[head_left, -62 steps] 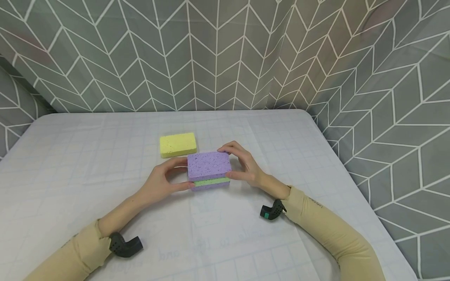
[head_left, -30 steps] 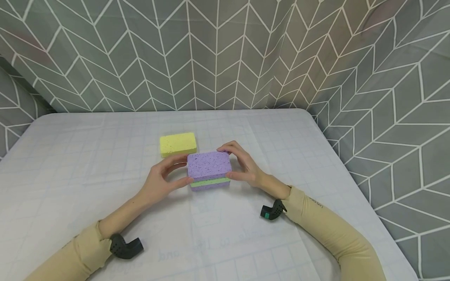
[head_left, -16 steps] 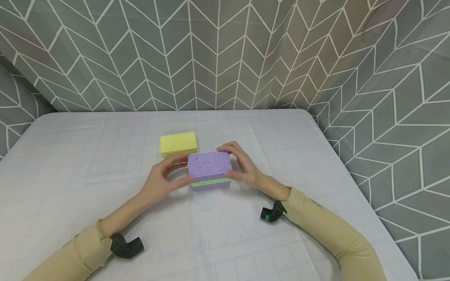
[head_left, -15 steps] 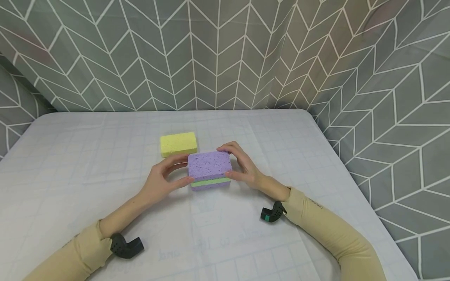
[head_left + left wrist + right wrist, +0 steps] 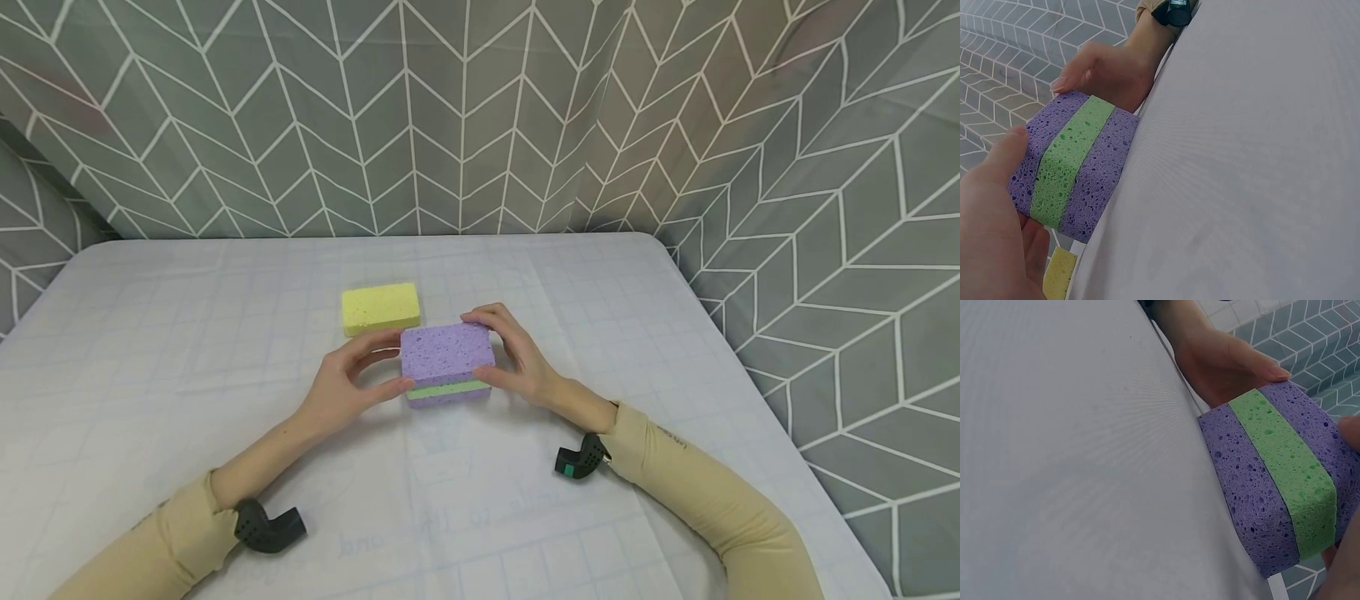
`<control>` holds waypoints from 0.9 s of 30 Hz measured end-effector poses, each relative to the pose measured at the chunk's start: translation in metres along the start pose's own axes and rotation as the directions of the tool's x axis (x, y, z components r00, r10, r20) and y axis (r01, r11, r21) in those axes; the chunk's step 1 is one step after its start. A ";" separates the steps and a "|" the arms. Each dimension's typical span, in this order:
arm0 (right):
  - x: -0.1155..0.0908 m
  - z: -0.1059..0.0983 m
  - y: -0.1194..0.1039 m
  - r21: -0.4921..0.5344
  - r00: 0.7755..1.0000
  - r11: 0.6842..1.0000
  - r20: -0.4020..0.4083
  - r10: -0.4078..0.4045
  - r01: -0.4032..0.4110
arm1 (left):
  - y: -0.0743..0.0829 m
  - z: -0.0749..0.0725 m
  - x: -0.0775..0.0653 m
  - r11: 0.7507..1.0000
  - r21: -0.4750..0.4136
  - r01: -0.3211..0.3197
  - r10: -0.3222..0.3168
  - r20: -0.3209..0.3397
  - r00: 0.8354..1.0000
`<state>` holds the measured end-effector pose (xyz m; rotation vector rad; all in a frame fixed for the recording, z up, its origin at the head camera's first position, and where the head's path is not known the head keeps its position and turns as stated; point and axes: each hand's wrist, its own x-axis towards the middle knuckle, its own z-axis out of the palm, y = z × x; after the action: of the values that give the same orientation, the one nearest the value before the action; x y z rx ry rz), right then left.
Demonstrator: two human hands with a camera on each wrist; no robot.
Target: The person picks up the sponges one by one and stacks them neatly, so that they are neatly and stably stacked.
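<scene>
Three sponges lie stacked flat in the middle of the table: an upper purple sponge (image 5: 446, 352), a thin-edged green sponge (image 5: 450, 389) and a lower purple sponge (image 5: 450, 401). With its thumb at the front edge and fingers at the back, my left hand (image 5: 337, 383) pinches the left end of the upper purple sponge. My right hand (image 5: 528, 360) pinches the right end the same way. Both wrist views show the green sponge (image 5: 1072, 162) sandwiched between the purple ones, edges roughly lined up. Some fingertips behind the stack are hidden.
A yellow sponge (image 5: 381, 308) lies flat just behind and left of the stack, close to my left fingers. A white cloth with faint grid lines covers the table (image 5: 187, 333). Grey patterned curtains (image 5: 420, 117) hang behind and to the right.
My left thumb has risen from the lower layers to the upper purple sponge's front edge. My right thumb has slid slightly left along the front. The stack stays in place.
</scene>
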<state>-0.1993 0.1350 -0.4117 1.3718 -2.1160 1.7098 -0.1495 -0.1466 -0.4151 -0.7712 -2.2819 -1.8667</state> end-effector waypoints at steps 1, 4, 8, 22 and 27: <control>0.000 0.000 0.000 0.002 1.000 1.000 0.001 0.004 -0.004 | 0.000 0.000 0.000 1.000 0.002 0.001 -0.001 0.002 1.000; 0.000 0.000 -0.001 0.006 1.000 1.000 0.005 0.016 -0.016 | 0.000 0.000 0.000 1.000 0.004 0.015 -0.015 0.002 1.000; 0.000 0.000 0.000 0.005 1.000 1.000 0.007 0.027 -0.027 | 0.000 -0.001 0.000 1.000 0.009 0.027 -0.027 0.001 1.000; 0.000 0.000 0.000 -0.001 0.999 0.999 0.001 0.051 -0.051 | -0.001 -0.001 0.000 1.000 0.009 0.022 -0.022 0.003 1.000; 0.000 0.000 0.000 0.008 0.999 0.999 0.005 0.047 -0.047 | 0.000 -0.001 0.000 1.000 -0.008 0.014 -0.014 0.004 1.000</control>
<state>-0.1998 0.1349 -0.4119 1.3401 -2.1631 1.7364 -0.1500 -0.1474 -0.4149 -0.7625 -2.2898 -1.8829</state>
